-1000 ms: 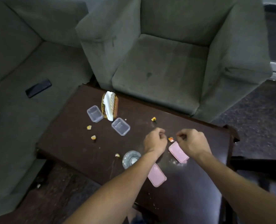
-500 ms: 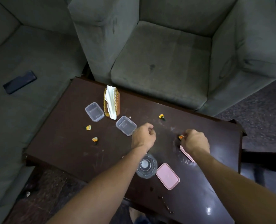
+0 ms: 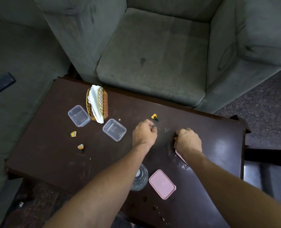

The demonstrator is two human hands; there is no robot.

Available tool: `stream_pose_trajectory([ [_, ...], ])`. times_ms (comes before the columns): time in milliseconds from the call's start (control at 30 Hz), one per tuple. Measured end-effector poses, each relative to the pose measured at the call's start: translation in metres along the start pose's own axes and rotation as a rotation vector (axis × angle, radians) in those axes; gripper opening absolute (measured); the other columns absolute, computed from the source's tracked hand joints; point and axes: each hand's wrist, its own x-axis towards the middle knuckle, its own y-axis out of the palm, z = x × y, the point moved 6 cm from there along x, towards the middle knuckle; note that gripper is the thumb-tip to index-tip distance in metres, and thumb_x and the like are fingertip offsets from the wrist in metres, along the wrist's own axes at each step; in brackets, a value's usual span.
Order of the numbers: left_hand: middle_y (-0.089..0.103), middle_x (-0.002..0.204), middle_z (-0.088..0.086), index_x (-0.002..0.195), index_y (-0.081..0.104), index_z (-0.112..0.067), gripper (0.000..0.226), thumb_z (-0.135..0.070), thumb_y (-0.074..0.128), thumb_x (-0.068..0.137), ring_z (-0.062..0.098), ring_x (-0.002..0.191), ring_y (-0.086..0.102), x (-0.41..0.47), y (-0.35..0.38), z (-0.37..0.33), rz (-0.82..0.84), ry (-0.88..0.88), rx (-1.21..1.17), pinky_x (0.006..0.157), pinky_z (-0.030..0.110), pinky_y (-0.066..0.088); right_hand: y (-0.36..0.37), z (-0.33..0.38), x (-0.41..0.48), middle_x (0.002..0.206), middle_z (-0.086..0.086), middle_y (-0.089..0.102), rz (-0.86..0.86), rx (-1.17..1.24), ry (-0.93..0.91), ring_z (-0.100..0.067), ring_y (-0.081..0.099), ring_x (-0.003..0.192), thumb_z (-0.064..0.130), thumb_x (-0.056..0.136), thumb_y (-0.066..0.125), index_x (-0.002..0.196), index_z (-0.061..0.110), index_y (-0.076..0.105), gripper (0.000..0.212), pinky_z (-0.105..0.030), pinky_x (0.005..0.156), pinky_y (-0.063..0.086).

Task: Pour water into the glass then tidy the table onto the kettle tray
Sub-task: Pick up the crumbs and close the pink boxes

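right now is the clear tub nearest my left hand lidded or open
Open. The clear tub shows its bare inside facing up; a pink lid lies apart, beside the glass.

Mid bench (image 3: 54, 153), left hand (image 3: 144, 134) lies curled; right hand (image 3: 187, 141) pinches an orange scrap (image 3: 176, 137); glass (image 3: 140, 178) stands near the front edge.
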Motion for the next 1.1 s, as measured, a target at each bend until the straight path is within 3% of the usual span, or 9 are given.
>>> stream_pose_trajectory([
  [400,0.057,0.131,0.010,0.139,0.057,-0.028,0.044,-0.034,0.066,0.097,0.039,0.112,0.064,0.027,0.005,-0.024,-0.083,0.058,0.075,0.097,0.042,0.050,-0.010,-0.014,-0.005,0.094,-0.008,0.064,-0.156,0.170,-0.067,-0.037,0.066,0.085,0.028,0.089,0.065,0.094,0.017,0.072,0.014,-0.034,0.071,0.052],
  [600,0.056,0.124,0.011,0.123,0.066,-0.018,0.029,-0.029,0.069,0.096,0.040,0.107,0.065,0.035,0.010,-0.026,-0.080,0.064,0.112,0.092,0.041,0.053,-0.001,-0.008,-0.005,0.086,0.000,0.054,-0.171,0.205,-0.069,-0.026,0.048,0.072,0.030,0.091,0.066,0.096,0.019,0.073,0.014,-0.027,0.067,0.040],
  [767,0.056,0.130,0.014,0.123,0.064,-0.013,0.033,-0.024,0.072,0.094,0.038,0.116,0.064,0.037,0.008,-0.019,-0.024,-0.020,0.076,0.095,0.041,0.052,0.003,0.011,-0.005,0.097,-0.006,0.064,-0.146,0.248,-0.056,-0.034,0.061,0.084,0.030,0.090,0.066,0.099,0.019,0.074,0.016,-0.030,0.069,0.044],
  [900,0.061,0.130,0.014,0.123,0.062,-0.013,0.032,-0.017,0.071,0.093,0.037,0.120,0.063,0.039,-0.003,-0.011,0.006,0.026,0.058,0.100,0.039,0.049,0.001,0.037,-0.009,0.100,-0.011,0.069,-0.186,0.284,-0.035,-0.037,0.064,0.089,0.031,0.089,0.066,0.095,0.016,0.074,0.017,-0.033,0.073,0.048],
  [1100,0.073,0.114,0.005,0.111,0.071,-0.024,0.018,-0.026,0.070,0.093,0.030,0.113,0.065,0.035,-0.066,0.018,-0.122,0.119,0.005,0.091,0.037,0.049,-0.007,0.091,-0.020,0.105,-0.010,0.072,-0.185,0.316,-0.079,-0.037,0.066,0.096,0.035,0.089,0.066,0.102,0.019,0.074,0.022,-0.036,0.078,0.053],
])
